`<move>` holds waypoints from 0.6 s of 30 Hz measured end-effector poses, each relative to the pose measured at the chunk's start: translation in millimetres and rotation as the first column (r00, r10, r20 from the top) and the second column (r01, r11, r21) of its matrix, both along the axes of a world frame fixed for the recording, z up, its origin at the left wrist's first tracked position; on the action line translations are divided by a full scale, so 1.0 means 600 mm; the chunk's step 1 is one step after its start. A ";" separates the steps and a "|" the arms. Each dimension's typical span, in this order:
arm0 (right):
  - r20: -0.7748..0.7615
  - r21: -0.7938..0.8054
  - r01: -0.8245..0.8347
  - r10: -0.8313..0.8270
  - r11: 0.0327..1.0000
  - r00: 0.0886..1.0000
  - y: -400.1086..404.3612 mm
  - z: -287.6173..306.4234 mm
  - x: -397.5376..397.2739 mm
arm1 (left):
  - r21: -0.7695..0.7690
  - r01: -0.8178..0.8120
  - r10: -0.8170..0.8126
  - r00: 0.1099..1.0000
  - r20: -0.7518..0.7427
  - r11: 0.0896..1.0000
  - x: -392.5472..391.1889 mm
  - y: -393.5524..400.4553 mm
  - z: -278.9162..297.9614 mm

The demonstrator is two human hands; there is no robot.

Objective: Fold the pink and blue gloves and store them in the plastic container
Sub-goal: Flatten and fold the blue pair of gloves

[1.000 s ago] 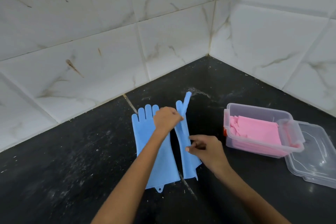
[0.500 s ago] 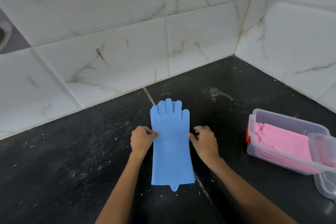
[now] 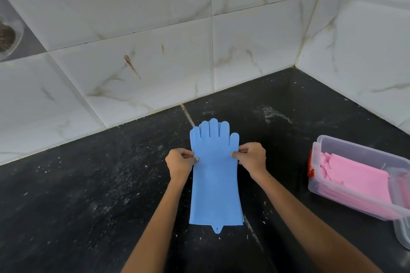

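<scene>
My left hand (image 3: pixel 179 162) pinches the nine o'clock edge of the blue gloves (image 3: pixel 214 175), which lie stacked flat on the black counter (image 3: pixel 88 195), fingers pointing to twelve o'clock. My right hand (image 3: pixel 251 158) pinches the three o'clock edge. Well off at three o'clock, the plastic container (image 3: pixel 332 193) holds the folded pink gloves (image 3: pixel 355 178).

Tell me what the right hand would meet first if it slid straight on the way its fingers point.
The right hand points leftward across the blue gloves, so it would likely meet the left hand pinching the opposite edge.
</scene>
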State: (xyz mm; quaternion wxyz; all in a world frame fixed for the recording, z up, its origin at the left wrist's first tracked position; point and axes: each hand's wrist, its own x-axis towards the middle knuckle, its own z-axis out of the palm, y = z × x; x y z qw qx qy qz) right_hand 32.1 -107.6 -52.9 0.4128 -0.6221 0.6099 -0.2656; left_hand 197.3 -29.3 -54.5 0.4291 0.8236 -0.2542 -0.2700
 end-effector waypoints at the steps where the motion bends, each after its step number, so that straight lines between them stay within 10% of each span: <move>1: 0.012 0.001 0.002 -0.002 1.000 1.000 -0.003 0.000 -0.006 | -0.004 0.001 -0.001 1.000 -0.015 1.000 -0.005 -0.002 0.001; 18: -0.112 -0.036 0.083 -0.087 0.996 0.990 -0.047 -0.002 -0.103 | -0.024 0.153 -0.153 0.988 0.016 0.988 -0.096 -0.063 0.007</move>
